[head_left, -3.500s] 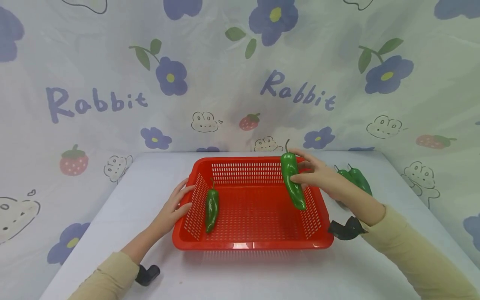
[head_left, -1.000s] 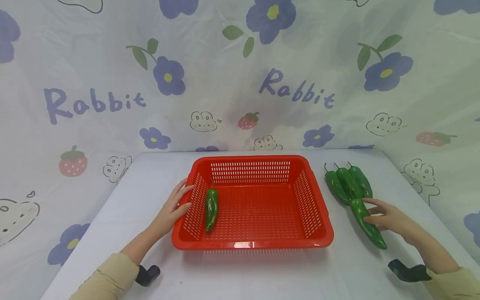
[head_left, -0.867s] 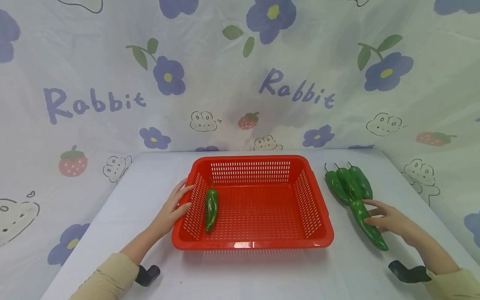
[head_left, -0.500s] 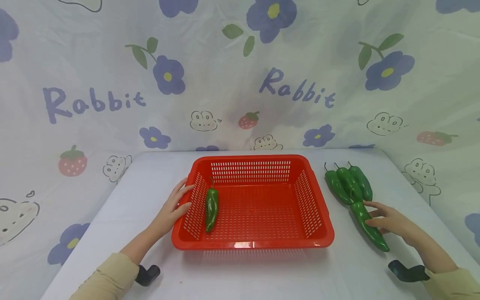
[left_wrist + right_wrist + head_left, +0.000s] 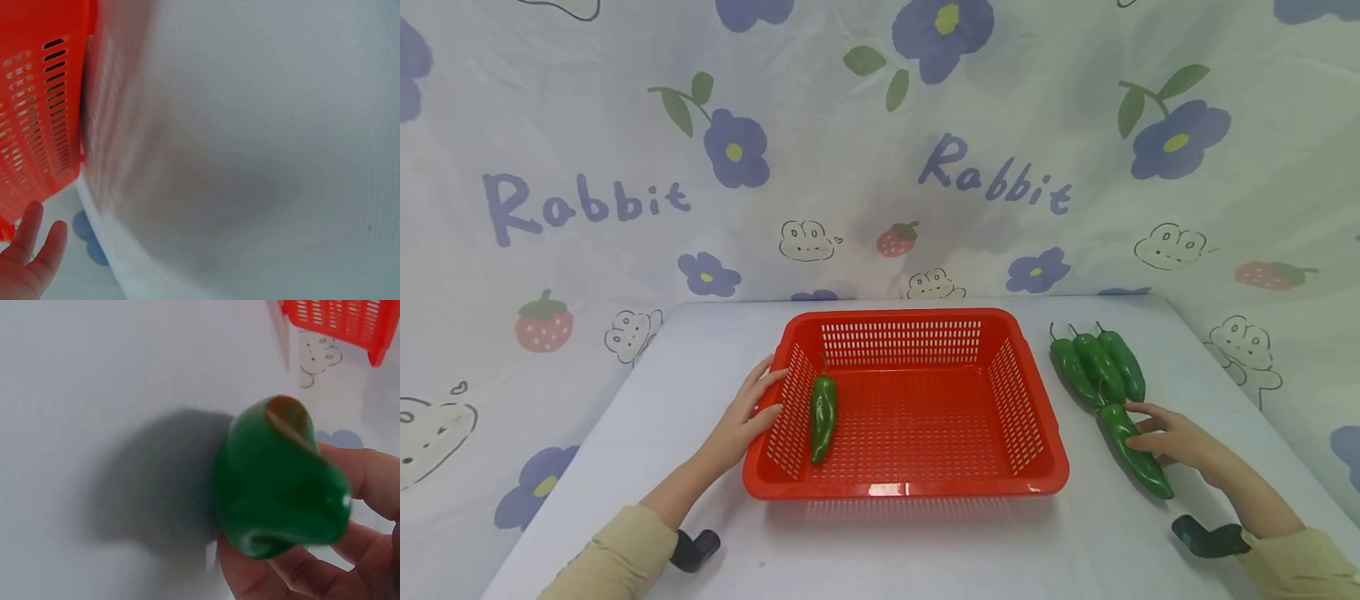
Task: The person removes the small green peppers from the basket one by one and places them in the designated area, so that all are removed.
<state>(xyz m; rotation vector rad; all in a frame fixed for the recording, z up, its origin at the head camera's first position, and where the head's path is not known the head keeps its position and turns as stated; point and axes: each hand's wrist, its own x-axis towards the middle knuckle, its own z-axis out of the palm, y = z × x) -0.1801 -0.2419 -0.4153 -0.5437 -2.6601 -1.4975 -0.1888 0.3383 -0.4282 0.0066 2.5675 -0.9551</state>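
Observation:
My left hand [image 5: 747,419] rests on the left rim of a red plastic basket [image 5: 906,488], fingers fairly straight over the edge. In the left wrist view, fingers [image 5: 47,256] show beside the basket's slotted wall [image 5: 44,125]. One green chili pepper [image 5: 823,419] lies inside the basket at the left. To the right of the basket my right hand [image 5: 1176,437] holds another green chili pepper [image 5: 1131,454] between thumb and fingers, low over the table. The right wrist view shows the held pepper [image 5: 281,481] end-on, its shadow on the cloth.
Three more green chili peppers [image 5: 1097,367] lie side by side at the back right, stems pointing away, just beyond the held one. A white cloth covers the table [image 5: 850,558]. Behind it hangs a printed curtain [image 5: 850,125] with flowers and rabbits.
Earlier my right hand held a chili pepper over the basket's right side; it has moved right to the pepper group. Over the last second it has barely shifted. My left hand stays put.

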